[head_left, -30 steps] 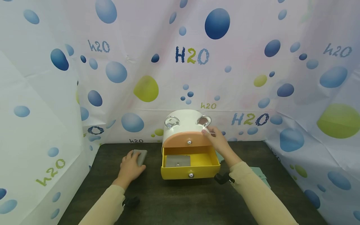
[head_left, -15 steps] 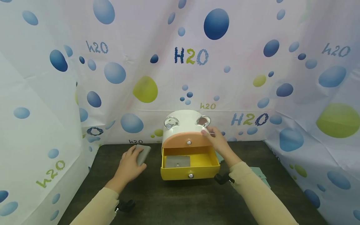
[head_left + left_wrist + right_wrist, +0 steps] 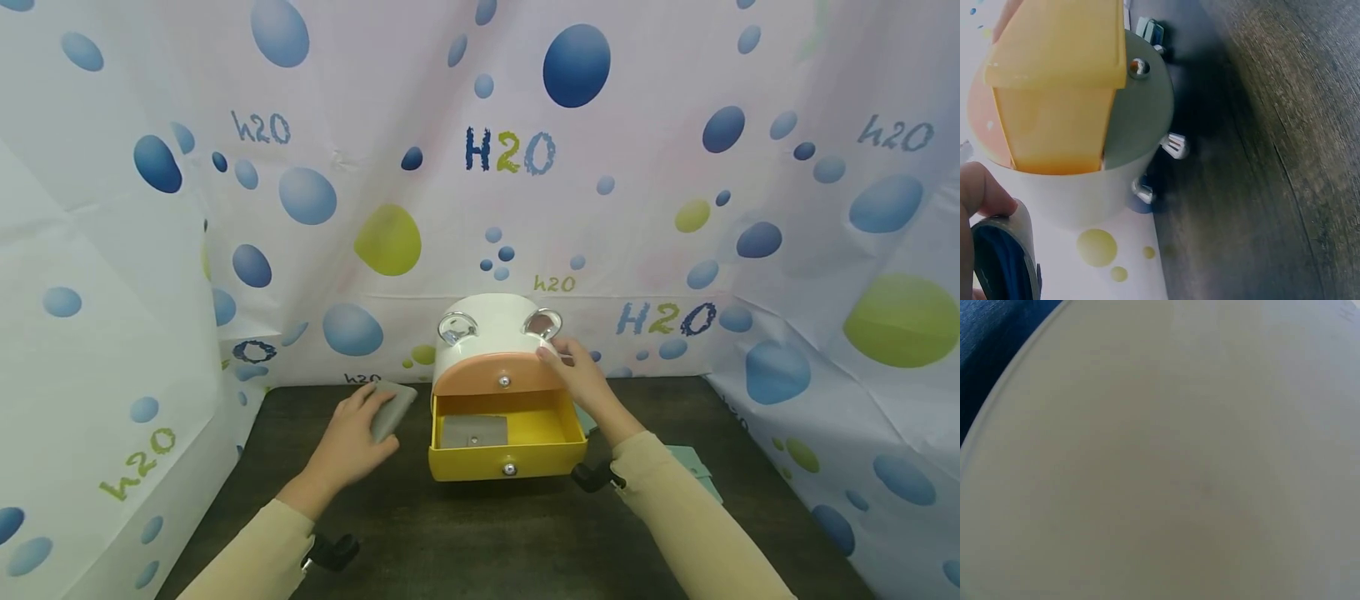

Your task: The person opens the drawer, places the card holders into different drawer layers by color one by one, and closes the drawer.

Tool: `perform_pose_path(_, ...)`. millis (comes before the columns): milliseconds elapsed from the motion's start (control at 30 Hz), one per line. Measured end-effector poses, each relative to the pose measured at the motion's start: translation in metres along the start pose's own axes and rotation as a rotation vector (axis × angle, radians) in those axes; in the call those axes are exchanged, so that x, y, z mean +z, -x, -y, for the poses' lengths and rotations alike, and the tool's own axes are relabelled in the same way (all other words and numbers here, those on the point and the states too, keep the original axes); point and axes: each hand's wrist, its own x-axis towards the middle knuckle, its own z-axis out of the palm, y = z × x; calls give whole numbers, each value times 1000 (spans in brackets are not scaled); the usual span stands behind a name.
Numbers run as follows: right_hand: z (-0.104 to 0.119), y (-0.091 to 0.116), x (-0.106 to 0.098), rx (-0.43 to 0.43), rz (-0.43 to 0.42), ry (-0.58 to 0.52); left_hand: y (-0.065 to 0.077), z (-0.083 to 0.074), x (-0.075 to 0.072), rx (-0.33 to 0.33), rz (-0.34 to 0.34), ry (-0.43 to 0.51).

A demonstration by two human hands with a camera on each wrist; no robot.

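Observation:
My left hand (image 3: 345, 446) pinches a small grey wallet (image 3: 392, 412) between thumb and fingers, left of a white drawer box (image 3: 491, 321). In the left wrist view the wallet (image 3: 1021, 228) shows a dark blue inside. The box has a peach upper drawer (image 3: 472, 379) pushed in and a yellow lower drawer (image 3: 543, 460) pulled out. Another grey wallet (image 3: 474, 431) lies in the yellow drawer's left side. My right hand (image 3: 588, 392) holds the box's upper right edge, its thumb on the front. Only a pale, blurred surface (image 3: 1166, 456) fills most of the right wrist view.
A pale green, flat wallet-like item (image 3: 688, 458) lies beside my right forearm. Part of another greenish item (image 3: 587, 419) shows behind the yellow drawer's right side. Two silver ear-shaped rings (image 3: 458, 327) top the box. Patterned cloth surrounds the dark table (image 3: 465, 542).
My left hand has lifted the grey wallet and carried it a little to the right, nearer the box. The right hand and the drawers have stayed put.

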Motion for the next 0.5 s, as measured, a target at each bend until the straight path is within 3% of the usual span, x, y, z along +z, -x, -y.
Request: perform_pose_path(500,0,-2,1,-5,1,15,1,-17,-14,76,7,8)
